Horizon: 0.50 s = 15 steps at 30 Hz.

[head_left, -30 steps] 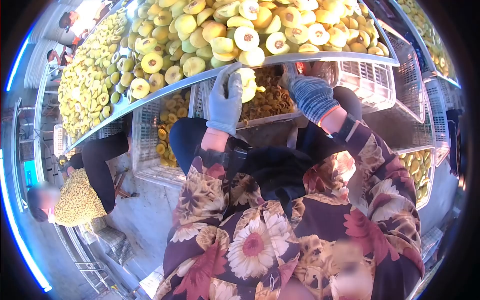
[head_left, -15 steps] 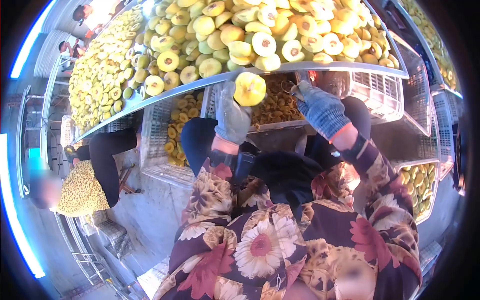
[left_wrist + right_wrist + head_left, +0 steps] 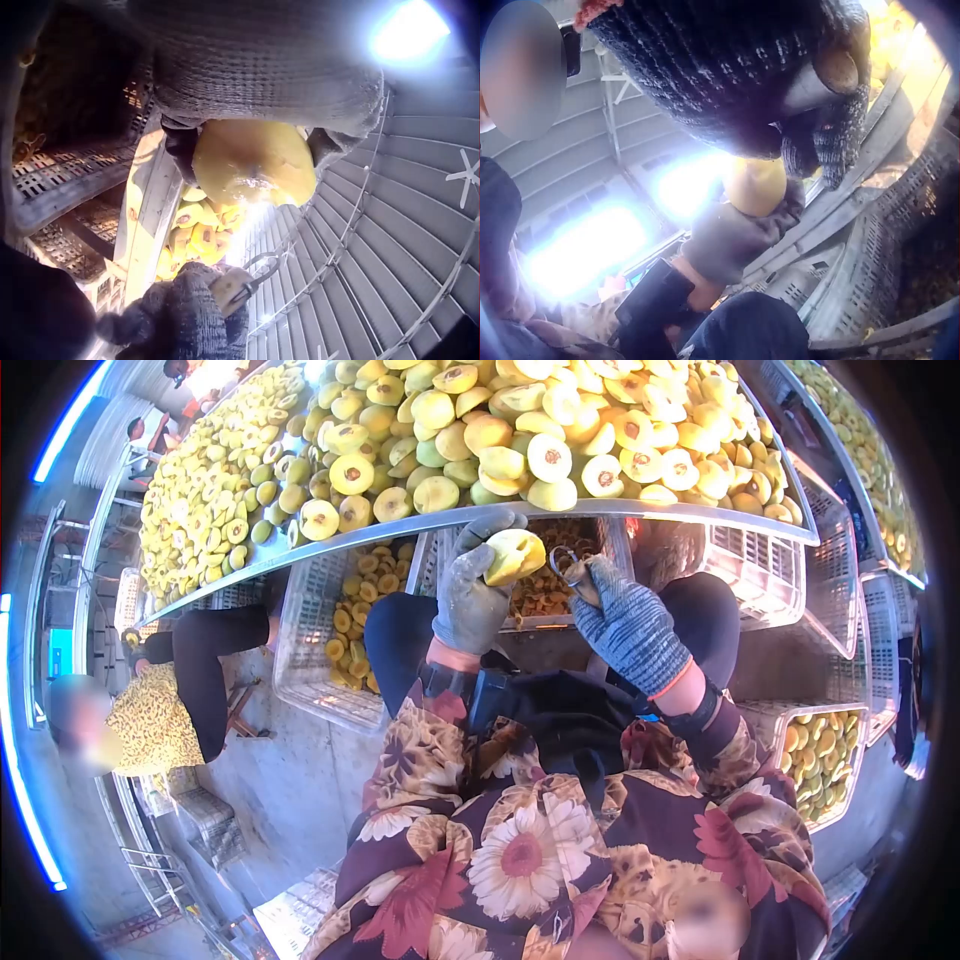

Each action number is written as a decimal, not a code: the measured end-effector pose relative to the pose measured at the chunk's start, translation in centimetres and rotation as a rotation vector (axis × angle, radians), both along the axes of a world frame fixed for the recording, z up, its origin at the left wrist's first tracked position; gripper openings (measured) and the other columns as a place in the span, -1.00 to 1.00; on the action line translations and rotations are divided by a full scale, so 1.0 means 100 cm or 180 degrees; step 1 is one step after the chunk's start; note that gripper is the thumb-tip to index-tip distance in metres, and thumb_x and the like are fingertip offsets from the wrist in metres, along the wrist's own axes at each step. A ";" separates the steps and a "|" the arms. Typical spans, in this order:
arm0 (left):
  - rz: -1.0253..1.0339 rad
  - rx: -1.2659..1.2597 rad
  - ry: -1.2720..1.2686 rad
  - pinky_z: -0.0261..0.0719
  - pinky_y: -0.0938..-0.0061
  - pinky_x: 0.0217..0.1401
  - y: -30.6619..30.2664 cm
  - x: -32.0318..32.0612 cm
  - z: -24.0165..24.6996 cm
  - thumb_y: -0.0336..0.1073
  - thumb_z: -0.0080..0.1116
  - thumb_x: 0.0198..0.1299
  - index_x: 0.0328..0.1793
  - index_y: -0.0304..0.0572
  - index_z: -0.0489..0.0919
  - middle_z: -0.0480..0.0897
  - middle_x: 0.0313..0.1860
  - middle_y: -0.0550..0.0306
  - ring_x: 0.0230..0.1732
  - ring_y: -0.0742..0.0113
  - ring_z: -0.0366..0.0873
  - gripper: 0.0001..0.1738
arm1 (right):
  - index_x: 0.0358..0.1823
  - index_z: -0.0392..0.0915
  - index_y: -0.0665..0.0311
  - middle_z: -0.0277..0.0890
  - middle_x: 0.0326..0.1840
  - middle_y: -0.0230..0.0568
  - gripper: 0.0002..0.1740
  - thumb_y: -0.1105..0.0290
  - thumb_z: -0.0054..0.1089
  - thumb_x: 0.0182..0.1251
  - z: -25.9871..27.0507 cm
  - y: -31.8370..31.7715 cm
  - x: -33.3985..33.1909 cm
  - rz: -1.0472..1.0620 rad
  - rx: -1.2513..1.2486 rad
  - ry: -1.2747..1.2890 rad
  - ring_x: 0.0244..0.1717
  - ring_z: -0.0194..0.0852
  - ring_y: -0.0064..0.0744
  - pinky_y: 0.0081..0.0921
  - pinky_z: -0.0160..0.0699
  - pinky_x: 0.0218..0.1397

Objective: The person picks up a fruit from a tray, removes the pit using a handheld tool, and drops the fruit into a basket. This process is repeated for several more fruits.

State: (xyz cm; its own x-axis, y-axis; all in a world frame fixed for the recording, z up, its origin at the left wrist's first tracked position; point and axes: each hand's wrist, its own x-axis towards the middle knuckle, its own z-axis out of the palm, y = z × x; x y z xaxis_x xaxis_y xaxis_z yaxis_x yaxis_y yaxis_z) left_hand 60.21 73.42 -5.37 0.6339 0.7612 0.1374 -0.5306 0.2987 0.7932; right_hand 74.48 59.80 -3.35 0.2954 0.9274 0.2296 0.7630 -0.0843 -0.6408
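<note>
Left grip point(image 3: 470, 605) clasps yellow fruit point(image 3: 515, 555); right grip point(image 3: 632, 628), just beside it, clenches loop tool point(image 3: 562, 563). Coring step, probably; loop must meet fruit squarely.

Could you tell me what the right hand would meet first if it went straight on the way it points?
Probably the yellow fruit in the left hand; the loop tool in the right hand points at it.

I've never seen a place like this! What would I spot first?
The heap of cut fruit halves filling the long metal tray across the top. Just below it, the left hand in a grey glove holds one yellow fruit, and the right hand in a dark knitted glove grips a small loop tool beside it.
</note>
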 end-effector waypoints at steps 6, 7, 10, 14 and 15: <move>-0.0123 -0.0152 -0.0084 0.40 0.34 0.30 -0.005 -0.002 -0.004 -0.26 0.03 0.14 0.16 -0.35 0.45 0.53 0.11 -0.04 0.16 0.20 0.49 -0.53 | 0.00 0.33 0.29 0.55 -0.43 0.16 -0.61 0.23 0.15 0.24 0.017 -0.003 -0.019 0.0078 -0.0248 0.0255 -0.34 0.58 0.14 -0.07 0.55 -0.28; -0.0131 -0.0129 -0.0066 0.41 0.35 0.29 -0.006 -0.002 -0.004 -0.27 0.02 0.15 0.16 -0.35 0.45 0.53 0.11 -0.03 0.16 0.20 0.49 -0.54 | 0.00 0.34 0.30 0.53 -0.40 0.17 -0.61 0.25 0.17 0.24 0.020 -0.001 -0.021 0.0088 -0.0338 0.0328 -0.32 0.55 0.17 -0.08 0.53 -0.27; 0.0175 0.0802 0.0592 0.43 0.38 0.25 -0.011 -0.005 -0.003 -0.32 0.03 0.21 0.16 -0.36 0.44 0.54 0.11 -0.02 0.13 0.23 0.50 -0.59 | 0.02 0.35 0.36 0.50 -0.30 0.22 -0.58 0.28 0.21 0.22 0.013 0.005 -0.021 0.0228 -0.0555 0.0562 -0.25 0.52 0.21 -0.09 0.50 -0.24; 0.0672 0.2155 0.1504 0.48 0.45 0.19 -0.017 -0.008 -0.013 -0.58 0.16 0.10 0.18 -0.37 0.40 0.60 0.05 -0.02 0.01 0.25 0.58 -0.54 | 0.06 0.34 0.46 0.50 -0.20 0.22 -0.50 0.25 0.22 0.23 0.007 0.022 -0.032 0.0276 -0.0692 0.0332 -0.23 0.54 0.19 -0.10 0.52 -0.20; 0.0748 0.2312 0.1550 0.49 0.43 0.18 -0.016 -0.013 -0.013 -0.42 0.09 0.20 0.16 -0.35 0.42 0.59 0.07 -0.02 0.01 0.25 0.58 -0.61 | 0.04 0.35 0.44 0.51 -0.22 0.21 -0.52 0.25 0.21 0.23 0.007 0.025 -0.035 0.0312 -0.0656 0.0204 -0.24 0.55 0.19 -0.10 0.52 -0.20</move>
